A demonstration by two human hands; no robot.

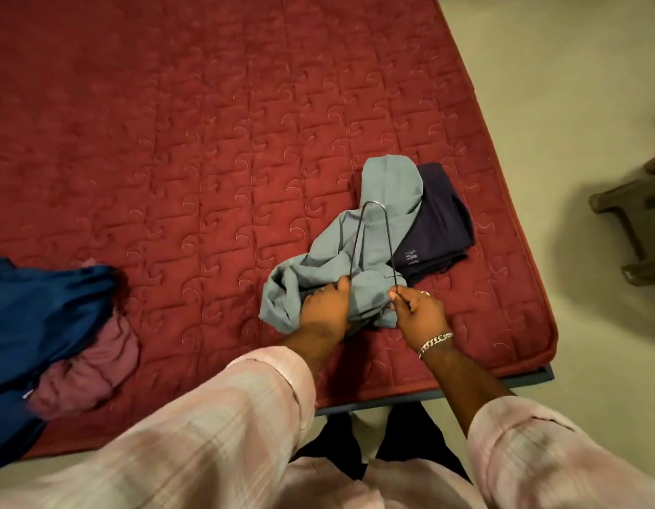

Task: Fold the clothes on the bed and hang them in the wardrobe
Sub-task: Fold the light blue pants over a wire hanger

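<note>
The left hand (324, 306) grips a pale blue garment (355, 247) on the bed (171, 141); just beside it, the right hand (419, 310) pinches a wire hanger (370, 229). Hanging seems underway; next, threading the hanger inside the cloth.

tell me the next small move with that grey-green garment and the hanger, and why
Probably lift the wire hanger so the grey-green garment drapes evenly. The left hand grips one end together with bunched cloth, the right hand pinches the other end, and the garment is crumpled on the red mattress.
</note>
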